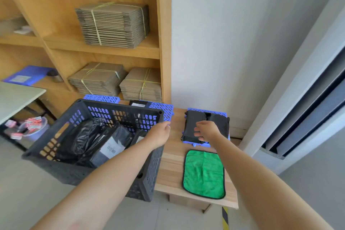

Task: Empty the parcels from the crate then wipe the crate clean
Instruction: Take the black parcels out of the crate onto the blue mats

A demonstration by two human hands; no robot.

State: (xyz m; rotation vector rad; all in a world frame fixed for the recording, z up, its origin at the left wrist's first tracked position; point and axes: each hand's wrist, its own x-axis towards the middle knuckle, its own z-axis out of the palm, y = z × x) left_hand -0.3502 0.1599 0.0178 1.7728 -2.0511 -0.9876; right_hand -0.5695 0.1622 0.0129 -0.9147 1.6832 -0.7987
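The crate (56, 164) sits at the left end of the surface (171, 164), with parcels (112, 145) in it. Right of it, a cloth (204, 173) lies near the front edge. Behind the cloth, more parcels (192, 125) rest on a mat (205, 111). Shelves (104, 50) behind hold cardboard bundles (113, 24).

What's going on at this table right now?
A person is unloading a black crate at a wooden table. The left grip holds the crate's far right rim. The right grip hovers, holding nothing, over black parcels on a blue plastic tray. Several bagged parcels are still in the crate. The green cloth lies flat and untouched, so wiping has not begun.
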